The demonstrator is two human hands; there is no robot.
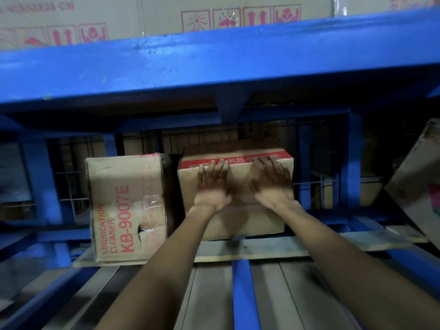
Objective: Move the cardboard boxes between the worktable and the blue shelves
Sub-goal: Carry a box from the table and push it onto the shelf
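A brown cardboard box (pixel 240 220) with a red top band sits deep on the lower level of the blue shelves (pixel 214 67). My left hand (pixel 212 184) and my right hand (pixel 271 182) lie flat against its front face, fingers spread and reaching up to the red band. Neither hand wraps around an edge. To the left stands a second box (pixel 123 206) printed "LUBRICATION CLEANER KB-9007E", turned on its side, with torn tape and a small hole. A narrow dark gap separates the two boxes.
Pale wooden planks (pixel 262 251) and blue rails (pixel 242 294) form the shelf floor in front of the boxes. Large cartons (pixel 166 17) with red handling symbols sit on the upper level. Another carton (pixel 419 182) leans at the right edge. Wire mesh backs the shelf.
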